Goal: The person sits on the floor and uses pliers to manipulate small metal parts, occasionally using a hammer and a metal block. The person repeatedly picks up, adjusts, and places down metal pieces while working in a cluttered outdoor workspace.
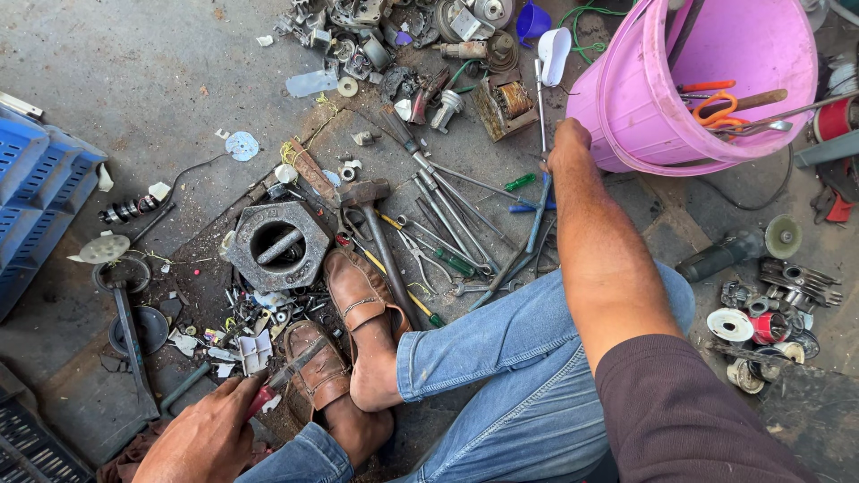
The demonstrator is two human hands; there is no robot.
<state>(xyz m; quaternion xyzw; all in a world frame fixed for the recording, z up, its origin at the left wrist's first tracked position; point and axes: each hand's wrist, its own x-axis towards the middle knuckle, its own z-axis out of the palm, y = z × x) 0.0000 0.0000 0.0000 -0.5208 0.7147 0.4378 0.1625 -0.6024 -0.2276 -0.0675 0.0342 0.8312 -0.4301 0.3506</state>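
Note:
My left hand [201,434] is low at the left, closed around red-handled pliers [279,383] whose jaws point at my brown sandal [315,367]. My right hand [570,148] reaches forward beside the pink bucket [617,107], its fingers curled around a long thin metal tool [540,98] that sticks up past the knuckles. Its fingertips are hidden. Just below that hand lies a spread of screwdrivers and spanners [447,219] on the concrete floor.
A hammer [367,192] and a heavy hexagonal metal block [277,243] lie by my feet. Motor parts and scrap [385,45] are heaped at the top. A blue crate [36,197] stands at the left, more parts [769,313] at the right. The bucket holds scissors and tools.

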